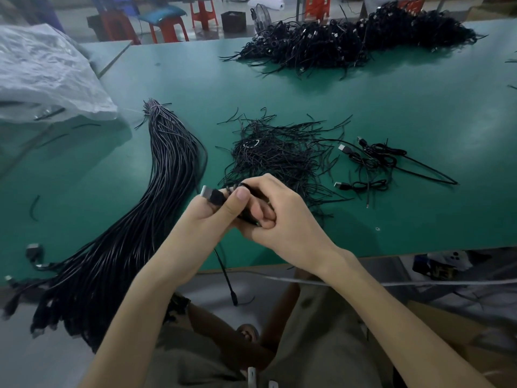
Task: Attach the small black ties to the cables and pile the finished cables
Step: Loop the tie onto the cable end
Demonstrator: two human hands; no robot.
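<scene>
Head view: left hand (204, 219) and right hand (285, 214) both grip one coiled cable (216, 198) over the tabletop (391, 107).

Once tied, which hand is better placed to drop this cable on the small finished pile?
Right, probably. The finished cables lie beyond the right hand; the left hand, gripping the cable at its plug, would have to cross over.

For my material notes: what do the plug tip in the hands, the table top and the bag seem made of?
Plug tip: likely bare metal, silvery and shiny. Table top: smooth green laminate or painted board, with soft reflections. Bag: thin translucent plastic film, crinkled and whitish.
</scene>
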